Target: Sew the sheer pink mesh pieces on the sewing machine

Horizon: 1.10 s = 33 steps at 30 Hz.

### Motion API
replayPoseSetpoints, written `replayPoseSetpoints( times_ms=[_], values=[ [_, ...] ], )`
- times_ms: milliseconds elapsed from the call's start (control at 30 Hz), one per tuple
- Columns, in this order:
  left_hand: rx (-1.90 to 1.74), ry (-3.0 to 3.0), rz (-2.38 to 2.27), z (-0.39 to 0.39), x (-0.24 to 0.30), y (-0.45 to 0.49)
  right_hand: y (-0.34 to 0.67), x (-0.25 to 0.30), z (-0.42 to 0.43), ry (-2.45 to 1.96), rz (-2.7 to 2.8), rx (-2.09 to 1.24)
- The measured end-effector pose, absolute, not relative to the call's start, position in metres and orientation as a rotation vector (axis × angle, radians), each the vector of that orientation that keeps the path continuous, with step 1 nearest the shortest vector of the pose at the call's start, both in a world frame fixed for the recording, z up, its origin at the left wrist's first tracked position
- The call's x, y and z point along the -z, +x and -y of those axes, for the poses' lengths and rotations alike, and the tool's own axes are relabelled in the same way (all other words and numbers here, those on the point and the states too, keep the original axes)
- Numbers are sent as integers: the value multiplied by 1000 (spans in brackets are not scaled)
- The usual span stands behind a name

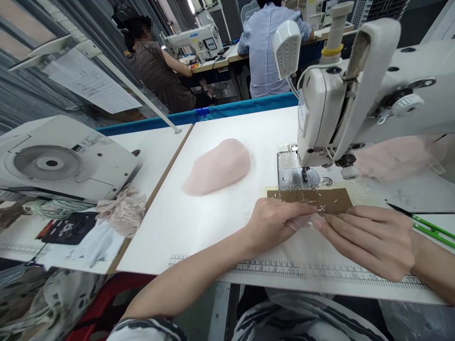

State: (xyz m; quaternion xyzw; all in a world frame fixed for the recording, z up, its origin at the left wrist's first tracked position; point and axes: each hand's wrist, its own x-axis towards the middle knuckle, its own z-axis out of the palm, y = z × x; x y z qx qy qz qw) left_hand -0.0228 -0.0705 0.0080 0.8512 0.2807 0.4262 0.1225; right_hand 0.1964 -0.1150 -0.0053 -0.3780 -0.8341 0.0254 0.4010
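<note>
My left hand [275, 220] and my right hand [369, 239] meet just in front of the sewing machine [323, 109]. Between their fingertips is a thin, sheer pale fabric piece [300, 221], pinched from both sides. Its lower part hangs faintly over the table edge toward my lap. Behind the fingers lies a brown strip [334, 199] next to the metal needle plate [289, 173]. The presser foot [304, 174] is above that plate, apart from my hands. A pink fabric piece [222, 166] lies flat to the left.
Green-handled scissors or snips [432, 227] lie beside my right wrist. More pink fabric [394, 156] is heaped behind the machine. A printed ruler [270, 269] runs along the front edge. At left are another machine [64, 158] and a yarn bundle [124, 210]. Two people sit beyond the table.
</note>
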Motion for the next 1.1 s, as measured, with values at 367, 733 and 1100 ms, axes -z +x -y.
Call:
replayPoseSetpoints(
  times_ms=[367, 733, 1100],
  values=[
    [-637, 2375, -1223, 70, -16, -21, 194, -4, 69, -912, 2276, -355],
    [-796, 2761, -1430, 71, -11, -15, 183, -1, 52, -1454, 2114, -487],
    [-656, 3240, -1140, 86, -6, -13, 182, -3, 42, -1450, 2022, -616]
  ],
)
